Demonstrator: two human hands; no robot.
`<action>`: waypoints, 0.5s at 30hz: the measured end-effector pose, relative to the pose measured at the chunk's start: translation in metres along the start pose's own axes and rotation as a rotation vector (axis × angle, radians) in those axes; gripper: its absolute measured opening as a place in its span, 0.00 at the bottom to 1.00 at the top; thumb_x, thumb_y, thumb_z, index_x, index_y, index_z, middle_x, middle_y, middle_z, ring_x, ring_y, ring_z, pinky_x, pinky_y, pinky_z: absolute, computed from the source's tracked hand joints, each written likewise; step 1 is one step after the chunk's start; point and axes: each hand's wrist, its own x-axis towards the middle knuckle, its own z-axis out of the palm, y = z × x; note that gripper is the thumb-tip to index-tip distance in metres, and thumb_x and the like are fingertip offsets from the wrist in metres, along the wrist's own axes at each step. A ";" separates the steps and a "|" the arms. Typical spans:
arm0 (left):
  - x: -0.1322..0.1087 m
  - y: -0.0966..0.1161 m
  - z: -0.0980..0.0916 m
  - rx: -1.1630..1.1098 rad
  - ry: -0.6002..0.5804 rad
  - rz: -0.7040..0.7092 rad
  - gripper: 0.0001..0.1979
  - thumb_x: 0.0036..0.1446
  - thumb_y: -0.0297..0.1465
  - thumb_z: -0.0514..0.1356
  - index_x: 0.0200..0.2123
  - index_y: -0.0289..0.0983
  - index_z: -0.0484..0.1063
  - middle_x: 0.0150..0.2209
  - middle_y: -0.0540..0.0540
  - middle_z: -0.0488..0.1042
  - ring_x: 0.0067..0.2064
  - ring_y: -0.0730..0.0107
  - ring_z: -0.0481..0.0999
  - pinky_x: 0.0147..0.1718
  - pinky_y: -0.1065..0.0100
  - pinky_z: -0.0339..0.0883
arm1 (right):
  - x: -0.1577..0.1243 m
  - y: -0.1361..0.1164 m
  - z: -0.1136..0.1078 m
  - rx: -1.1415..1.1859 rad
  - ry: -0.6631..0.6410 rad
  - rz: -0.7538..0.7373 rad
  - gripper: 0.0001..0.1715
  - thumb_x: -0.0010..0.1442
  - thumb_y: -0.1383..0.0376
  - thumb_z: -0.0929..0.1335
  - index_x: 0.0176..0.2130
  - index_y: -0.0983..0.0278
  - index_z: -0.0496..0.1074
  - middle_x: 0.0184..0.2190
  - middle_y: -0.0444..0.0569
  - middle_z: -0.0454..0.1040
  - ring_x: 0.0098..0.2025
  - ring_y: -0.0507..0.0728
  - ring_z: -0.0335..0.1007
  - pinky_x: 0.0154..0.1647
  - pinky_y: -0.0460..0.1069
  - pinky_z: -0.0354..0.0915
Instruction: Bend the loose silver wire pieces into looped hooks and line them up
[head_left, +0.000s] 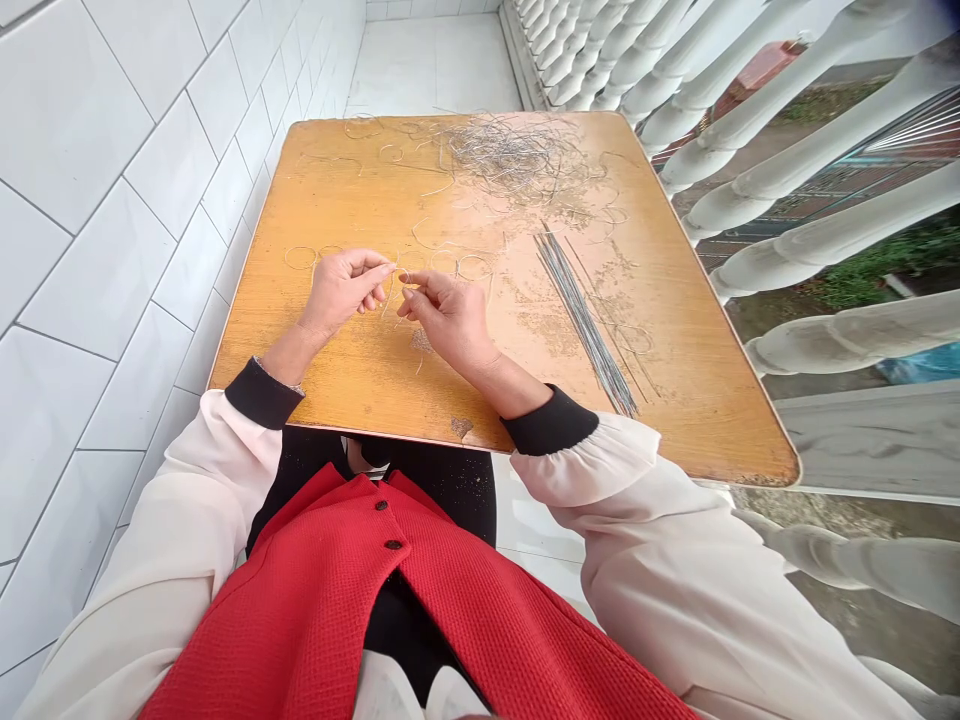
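Over the near left part of the wooden table point(360, 385), my left hand point(343, 292) pinches a thin wire point(396, 266) between thumb and forefinger. Close beside it, my right hand point(450, 315) is closed in a pinch on what looks like the same wire, which is very fine and partly hidden by the fingers. Thin wire loops point(474, 267) lie on the table just beyond my hands, and another loop point(300, 258) lies to their left. To the right of my right hand rests a bundle of straight grey wires point(585, 320).
A tangled heap of bent wires point(517, 155) covers the table's far side. Single thin wires lie loose beside the bundle. A white tiled wall point(112, 260) runs along the left, and a white balustrade point(780, 200) stands along the right.
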 end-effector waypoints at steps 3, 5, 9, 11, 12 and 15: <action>0.000 0.001 0.000 -0.021 0.005 -0.019 0.09 0.62 0.21 0.65 0.28 0.34 0.74 0.17 0.56 0.72 0.17 0.85 0.67 0.19 0.79 0.58 | -0.001 0.000 0.002 -0.004 -0.007 0.040 0.24 0.66 0.50 0.68 0.48 0.65 0.79 0.27 0.48 0.79 0.27 0.54 0.74 0.32 0.51 0.70; 0.000 0.001 0.000 -0.028 0.012 -0.029 0.10 0.62 0.20 0.64 0.28 0.34 0.73 0.17 0.56 0.72 0.17 0.85 0.67 0.19 0.79 0.58 | -0.001 0.001 0.003 0.019 -0.013 0.055 0.24 0.65 0.50 0.68 0.49 0.66 0.79 0.27 0.48 0.79 0.27 0.55 0.74 0.32 0.51 0.70; -0.001 0.001 0.000 -0.035 0.016 -0.024 0.10 0.63 0.21 0.63 0.28 0.34 0.73 0.18 0.56 0.72 0.18 0.85 0.67 0.19 0.80 0.59 | 0.000 0.001 0.003 0.121 -0.003 0.072 0.24 0.63 0.49 0.71 0.48 0.64 0.79 0.27 0.47 0.80 0.29 0.54 0.76 0.34 0.51 0.72; -0.001 0.002 -0.001 -0.046 0.013 -0.019 0.09 0.64 0.23 0.64 0.29 0.34 0.74 0.19 0.56 0.72 0.19 0.85 0.69 0.20 0.80 0.61 | 0.002 -0.001 0.002 0.186 0.003 0.101 0.24 0.60 0.50 0.73 0.48 0.64 0.78 0.27 0.46 0.80 0.29 0.53 0.76 0.35 0.51 0.73; -0.001 0.003 -0.001 -0.052 0.011 -0.021 0.08 0.64 0.25 0.64 0.30 0.34 0.74 0.20 0.55 0.73 0.20 0.85 0.69 0.21 0.80 0.61 | 0.003 -0.003 0.001 0.224 0.003 0.127 0.23 0.59 0.51 0.74 0.47 0.64 0.78 0.27 0.46 0.80 0.29 0.53 0.76 0.36 0.51 0.73; -0.001 0.005 -0.004 -0.067 0.008 -0.050 0.07 0.65 0.30 0.65 0.33 0.34 0.75 0.24 0.53 0.77 0.22 0.84 0.72 0.20 0.80 0.60 | 0.005 -0.008 -0.002 0.345 0.005 0.228 0.18 0.57 0.56 0.76 0.43 0.64 0.78 0.29 0.47 0.81 0.30 0.52 0.76 0.37 0.49 0.73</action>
